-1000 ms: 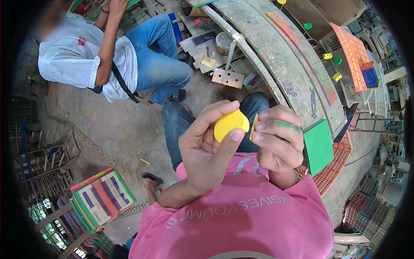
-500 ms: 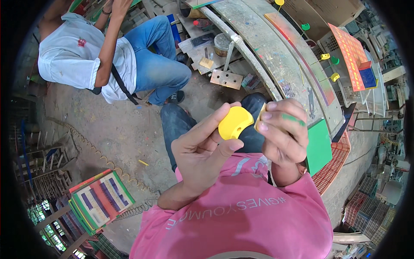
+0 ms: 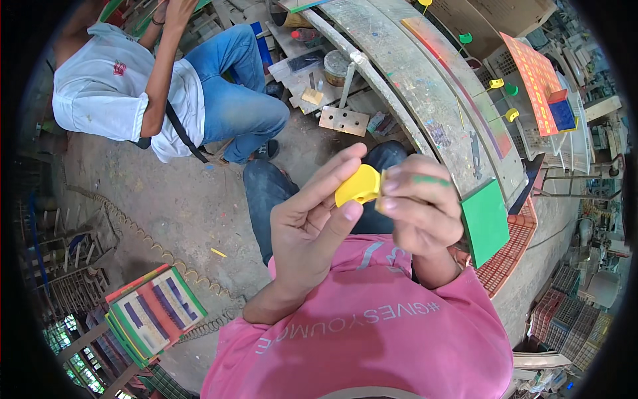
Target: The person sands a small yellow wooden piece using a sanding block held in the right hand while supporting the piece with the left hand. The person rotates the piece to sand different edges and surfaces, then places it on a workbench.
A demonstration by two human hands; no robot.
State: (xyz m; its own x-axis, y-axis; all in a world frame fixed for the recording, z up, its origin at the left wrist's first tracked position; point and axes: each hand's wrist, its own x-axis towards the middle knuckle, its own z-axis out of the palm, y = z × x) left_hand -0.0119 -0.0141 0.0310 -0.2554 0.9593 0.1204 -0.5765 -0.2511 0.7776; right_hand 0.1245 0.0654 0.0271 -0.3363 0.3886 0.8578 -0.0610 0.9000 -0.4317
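My left hand (image 3: 299,229) is closed on a yellow painted disc-like piece (image 3: 353,186), held between thumb and fingers. The piece has a concave notch on its right side and a small hole in that edge. In my right hand (image 3: 425,209), the fingertips pinch a thin tan piece (image 3: 381,191), mostly hidden by the fingers. It is up against the notched edge of the yellow piece; motion blur hides the exact contact. A green paint smear marks the back of the right fingers. Both hands are above my lap.
A paint-stained bench (image 3: 425,86) curves along the right, with a wrench (image 3: 476,156) on it. A green board (image 3: 487,223) stands beside my right arm, near an orange crate (image 3: 518,249). Yellow and green pieces stand on thin rods. A co-worker (image 3: 133,93) sits at upper left.
My right hand has moved left, bringing the thin tan piece against the yellow piece. The left hand keeps its hold, its fingers slightly straighter.
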